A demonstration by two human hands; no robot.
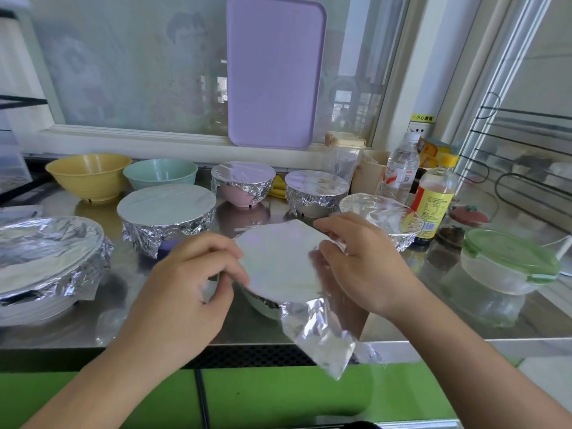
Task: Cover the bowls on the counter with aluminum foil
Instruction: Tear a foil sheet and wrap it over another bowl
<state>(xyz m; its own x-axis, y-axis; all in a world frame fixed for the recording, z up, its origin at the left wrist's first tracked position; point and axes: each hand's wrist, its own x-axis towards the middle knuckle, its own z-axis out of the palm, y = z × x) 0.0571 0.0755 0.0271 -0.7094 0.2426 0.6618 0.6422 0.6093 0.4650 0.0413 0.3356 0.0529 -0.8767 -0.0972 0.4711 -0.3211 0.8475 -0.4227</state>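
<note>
We are partway through wrapping the near bowl, which sits at the near edge of the steel counter between our hands. A foil sheet lies flat over its mouth. Our left hand curls round the foil at the left rim, pinching it down; our right hand cups the right rim, fingers bent over the foil. A loose foil corner hangs off the near right side, past the counter edge. Next, we judge, that flap needs folding under and crimping tight. The yellow bowl and the green bowl, far left, remain uncovered.
</note>
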